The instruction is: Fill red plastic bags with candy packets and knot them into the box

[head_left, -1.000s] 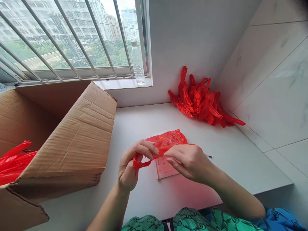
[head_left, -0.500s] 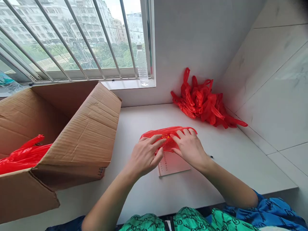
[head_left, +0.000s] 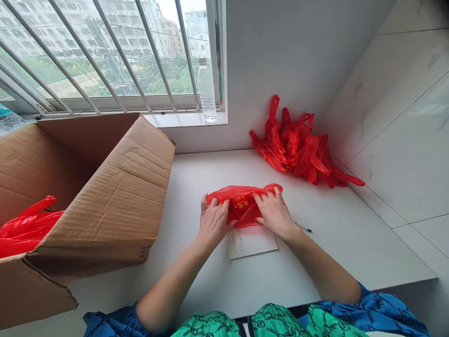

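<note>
A red plastic bag [head_left: 242, 202] with gold print lies on the white table [head_left: 336, 234], partly over a sheet of paper [head_left: 250, 241]. My left hand [head_left: 213, 222] rests on the bag's left end with fingers curled over the plastic. My right hand [head_left: 274, 213] presses on the bag's right end, fingers stretched and bent over its edge. The two hands sit close together, a few centimetres apart.
A heap of folded red bags [head_left: 298, 147] lies in the far right corner by the tiled wall. An open cardboard box [head_left: 115, 196] with red bags [head_left: 24, 227] inside stands at the left. A water bottle [head_left: 206, 91] stands on the windowsill. A pen [head_left: 303, 228] lies right of my wrist.
The bag was held up between pinching fingers; both hands brought it down onto the table and paper, and they now hold its two ends flat there.
</note>
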`<move>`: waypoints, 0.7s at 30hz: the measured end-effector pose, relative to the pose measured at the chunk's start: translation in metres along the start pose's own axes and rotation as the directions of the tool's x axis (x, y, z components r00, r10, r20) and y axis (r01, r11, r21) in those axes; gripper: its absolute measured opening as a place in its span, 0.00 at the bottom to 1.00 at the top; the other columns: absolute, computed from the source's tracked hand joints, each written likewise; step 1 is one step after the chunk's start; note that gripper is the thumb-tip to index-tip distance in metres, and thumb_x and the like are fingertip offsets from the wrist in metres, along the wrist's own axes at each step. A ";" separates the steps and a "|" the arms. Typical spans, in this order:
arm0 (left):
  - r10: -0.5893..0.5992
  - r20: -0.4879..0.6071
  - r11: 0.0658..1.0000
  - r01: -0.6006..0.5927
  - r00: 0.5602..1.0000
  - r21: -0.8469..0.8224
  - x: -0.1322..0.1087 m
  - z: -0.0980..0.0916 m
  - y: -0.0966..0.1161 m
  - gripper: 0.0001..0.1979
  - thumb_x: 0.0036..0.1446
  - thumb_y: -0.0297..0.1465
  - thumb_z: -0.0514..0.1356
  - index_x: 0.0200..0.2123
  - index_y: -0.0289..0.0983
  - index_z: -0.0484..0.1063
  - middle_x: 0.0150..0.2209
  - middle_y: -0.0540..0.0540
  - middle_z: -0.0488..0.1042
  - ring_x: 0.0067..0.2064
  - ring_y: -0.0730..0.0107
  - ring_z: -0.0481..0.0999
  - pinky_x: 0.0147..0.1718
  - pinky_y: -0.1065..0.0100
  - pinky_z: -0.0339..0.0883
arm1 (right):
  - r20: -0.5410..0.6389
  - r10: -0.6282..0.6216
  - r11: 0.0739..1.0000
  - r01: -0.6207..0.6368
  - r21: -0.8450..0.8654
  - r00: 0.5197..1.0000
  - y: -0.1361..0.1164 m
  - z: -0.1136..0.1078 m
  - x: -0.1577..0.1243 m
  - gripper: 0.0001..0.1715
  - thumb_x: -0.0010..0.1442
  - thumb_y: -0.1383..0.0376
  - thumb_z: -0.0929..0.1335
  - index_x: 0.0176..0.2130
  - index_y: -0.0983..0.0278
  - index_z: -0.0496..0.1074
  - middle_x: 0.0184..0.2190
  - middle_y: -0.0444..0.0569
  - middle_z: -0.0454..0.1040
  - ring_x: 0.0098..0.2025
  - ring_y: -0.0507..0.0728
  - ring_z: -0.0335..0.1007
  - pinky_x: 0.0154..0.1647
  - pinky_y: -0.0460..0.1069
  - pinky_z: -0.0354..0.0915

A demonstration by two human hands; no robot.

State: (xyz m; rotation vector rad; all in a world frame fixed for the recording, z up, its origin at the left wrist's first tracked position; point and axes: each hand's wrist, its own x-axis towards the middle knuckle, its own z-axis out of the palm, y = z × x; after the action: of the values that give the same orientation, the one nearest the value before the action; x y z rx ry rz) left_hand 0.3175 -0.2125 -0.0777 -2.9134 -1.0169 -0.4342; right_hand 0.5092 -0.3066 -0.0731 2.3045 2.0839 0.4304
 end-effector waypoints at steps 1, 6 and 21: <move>-0.001 0.010 1.000 0.002 1.000 -0.007 -0.002 0.002 -0.003 0.23 0.52 0.42 0.68 0.49 0.38 0.72 0.32 0.44 0.78 0.43 0.53 0.73 0.66 0.40 0.40 | -0.008 -0.021 0.999 0.021 0.044 1.000 0.003 0.003 0.000 0.41 0.50 0.59 0.78 0.58 0.70 0.68 0.39 0.55 0.79 0.46 0.64 0.72 0.66 0.64 0.48; -0.006 0.092 0.998 0.012 0.996 -0.059 -0.006 0.012 -0.022 0.37 0.50 0.48 0.68 0.59 0.36 0.66 0.46 0.38 0.74 0.50 0.49 0.73 0.65 0.33 0.31 | -0.089 -0.085 0.948 0.108 0.298 0.992 0.023 0.007 0.001 0.26 0.59 0.52 0.74 0.51 0.64 0.74 0.36 0.51 0.78 0.42 0.61 0.71 0.52 0.58 0.64; 0.041 0.111 0.993 -0.028 0.993 -0.115 -0.009 0.008 -0.016 0.38 0.56 0.46 0.65 0.66 0.38 0.60 0.56 0.34 0.69 0.51 0.51 0.74 0.66 0.35 0.34 | -0.225 -0.072 0.949 0.137 0.285 0.972 -0.014 0.022 0.014 0.15 0.66 0.69 0.65 0.52 0.65 0.73 0.48 0.53 0.78 0.45 0.61 0.72 0.41 0.54 0.66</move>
State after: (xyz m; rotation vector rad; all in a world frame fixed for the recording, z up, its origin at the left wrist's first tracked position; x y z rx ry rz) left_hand 0.3031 -0.2045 -0.0888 -3.0835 -0.9841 -0.3399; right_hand 0.5015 -0.2873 -0.0941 2.3767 2.5205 0.3974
